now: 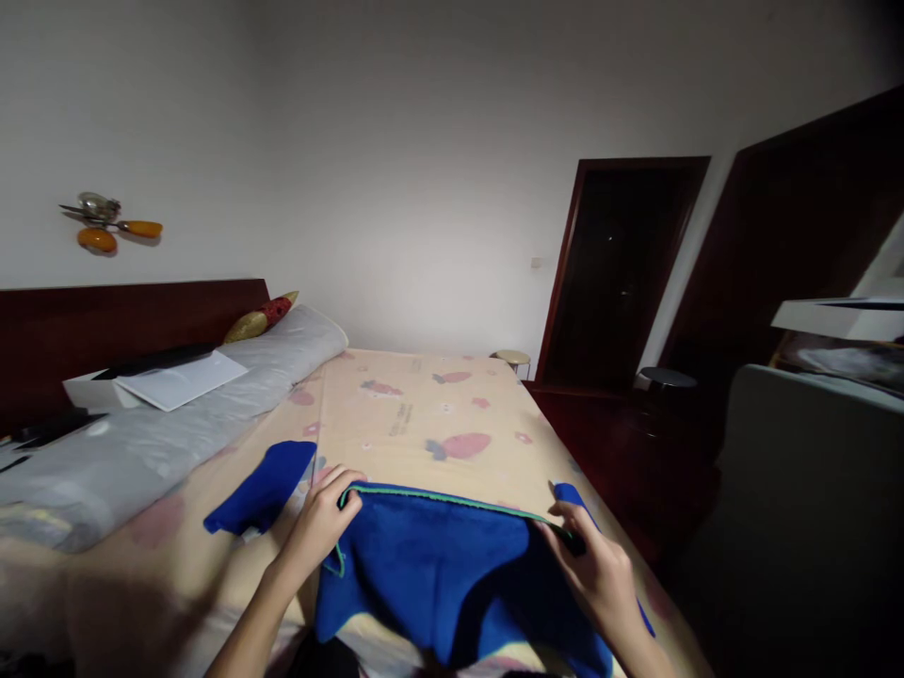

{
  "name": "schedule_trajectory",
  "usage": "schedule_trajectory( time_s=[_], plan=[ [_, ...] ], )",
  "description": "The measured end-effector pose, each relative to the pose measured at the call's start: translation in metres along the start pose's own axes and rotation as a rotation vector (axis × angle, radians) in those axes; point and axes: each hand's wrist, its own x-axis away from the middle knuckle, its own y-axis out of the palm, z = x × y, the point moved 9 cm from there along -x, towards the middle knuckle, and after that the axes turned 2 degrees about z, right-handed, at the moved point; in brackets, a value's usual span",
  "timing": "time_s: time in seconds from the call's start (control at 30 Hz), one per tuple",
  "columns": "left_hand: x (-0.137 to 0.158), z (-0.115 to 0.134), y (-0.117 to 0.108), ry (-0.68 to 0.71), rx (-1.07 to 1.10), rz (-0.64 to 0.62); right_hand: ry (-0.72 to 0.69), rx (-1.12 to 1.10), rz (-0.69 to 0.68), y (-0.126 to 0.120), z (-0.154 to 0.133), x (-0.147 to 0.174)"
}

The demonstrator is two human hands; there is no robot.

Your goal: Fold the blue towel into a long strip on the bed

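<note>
A blue garment with a thin green edge (430, 556) lies spread over the near part of the bed, and its exact kind is hard to tell. At its upper left corner my left hand (331, 508) pinches the green-edged border between thumb and fingers. My right hand (597, 565) grips the right end of that same border, its fingertips partly hidden. Left of my left hand lies a blue sleeve-like piece (265, 490); whether it joins the garment is hidden by my arm. Another bit of blue cloth (569, 492) shows just beyond my right fingers.
The bed sheet (395, 405) is cream with a strawberry print. A grey rolled bedding piece (162, 452) runs along the headboard (127, 315), with a white folder (182, 379) on top. To the right stand a dark round stool (668, 378) and a pale chair back (798, 471).
</note>
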Motion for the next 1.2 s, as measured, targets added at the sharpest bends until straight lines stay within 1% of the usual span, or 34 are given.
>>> schedule_trajectory(
  time_s=[0.1, 0.17, 0.23, 0.33, 0.4, 0.47, 0.6, 0.67, 0.77, 0.8, 0.87, 0.93, 1.0, 1.07, 1.13, 1.17, 1.2],
  plan=[
    [0.000, -0.007, 0.000, 0.010, -0.099, -0.005, -0.158, 0.061, 0.015, -0.006, -0.013, 0.000],
    [0.001, -0.020, 0.006, -0.001, -0.172, -0.037, -0.204, 0.096, 0.036, -0.009, -0.015, 0.000],
    [0.002, -0.037, 0.011, -0.020, -0.251, -0.047, -0.204, 0.126, 0.039, -0.009, -0.013, -0.001],
    [0.006, -0.065, 0.014, -0.051, -0.313, -0.025, -0.160, 0.140, 0.026, -0.006, -0.004, -0.002],
    [0.008, -0.080, 0.011, -0.089, -0.325, 0.013, -0.127, 0.120, 0.019, -0.005, 0.001, -0.003],
    [0.009, -0.089, 0.005, -0.129, -0.335, 0.070, -0.104, 0.093, 0.006, -0.004, 0.003, -0.003],
    [0.007, -0.090, -0.013, -0.150, -0.310, 0.159, -0.070, 0.052, -0.040, -0.005, 0.005, -0.007],
    [0.005, -0.089, -0.023, -0.158, -0.259, 0.194, -0.034, 0.004, -0.123, -0.004, 0.008, -0.010],
    [0.006, -0.094, -0.045, -0.230, -0.200, 0.283, 0.038, -0.077, -0.287, 0.002, 0.015, -0.012],
    [0.007, -0.096, -0.054, -0.264, -0.191, 0.320, 0.057, -0.095, -0.328, 0.003, 0.017, -0.012],
    [0.011, -0.099, -0.069, -0.326, -0.163, 0.389, 0.074, -0.109, -0.368, 0.004, 0.019, -0.012],
    [0.014, -0.101, -0.081, -0.362, -0.117, 0.429, 0.072, -0.097, -0.386, 0.005, 0.020, -0.011],
    [0.014, -0.101, -0.088, -0.371, -0.059, 0.436, 0.067, -0.056, -0.378, 0.006, 0.020, -0.010],
    [0.014, -0.101, -0.092, -0.364, -0.008, 0.438, 0.063, 0.016, -0.324, 0.002, 0.023, -0.010],
    [0.014, -0.101, -0.096, -0.360, 0.054, 0.467, 0.071, 0.087, -0.254, -0.005, 0.029, -0.011],
    [0.015, -0.102, -0.097, -0.365, 0.086, 0.489, 0.086, 0.098, -0.256, -0.006, 0.033, -0.011],
    [0.016, -0.103, -0.099, -0.372, 0.115, 0.512, 0.107, 0.086, -0.289, -0.006, 0.037, -0.010]
  ],
)
